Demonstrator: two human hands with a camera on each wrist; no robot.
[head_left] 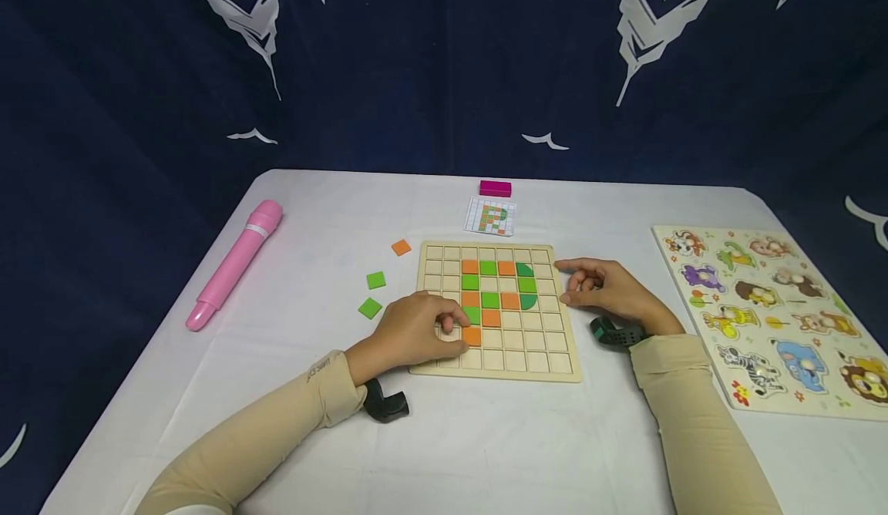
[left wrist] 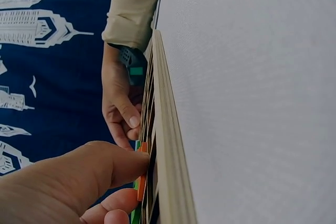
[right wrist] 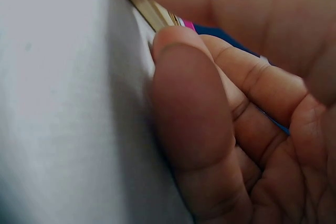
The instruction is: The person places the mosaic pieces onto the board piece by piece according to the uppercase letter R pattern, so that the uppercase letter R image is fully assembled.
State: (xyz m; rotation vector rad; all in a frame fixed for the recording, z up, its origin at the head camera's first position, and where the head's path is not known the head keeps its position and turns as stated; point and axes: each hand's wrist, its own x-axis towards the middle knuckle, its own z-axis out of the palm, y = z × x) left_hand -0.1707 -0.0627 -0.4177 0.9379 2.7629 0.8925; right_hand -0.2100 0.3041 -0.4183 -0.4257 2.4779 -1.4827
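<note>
A wooden grid board (head_left: 537,361) lies flat on the table, with orange and green square tiles and green rounded pieces in its cells. My left hand (head_left: 416,330) reaches over the board's left side. Its thumb and fingers pinch an orange square tile (head_left: 471,336) at a cell in the lower left; the left wrist view shows this orange tile (left wrist: 142,179) between thumb and finger. At the board's right edge is my right hand (head_left: 607,291), its index finger and thumb touching the edge apart from each other. Its other fingers are loosely bent.
Left of the board lie a loose orange tile (head_left: 401,247), a green tile (head_left: 376,280) and another green tile (head_left: 370,308). Behind it are a pattern card (head_left: 490,217) and a magenta block (head_left: 496,189). A pink microphone-shaped object (head_left: 236,264) lies left, an animal puzzle board (head_left: 777,314) right.
</note>
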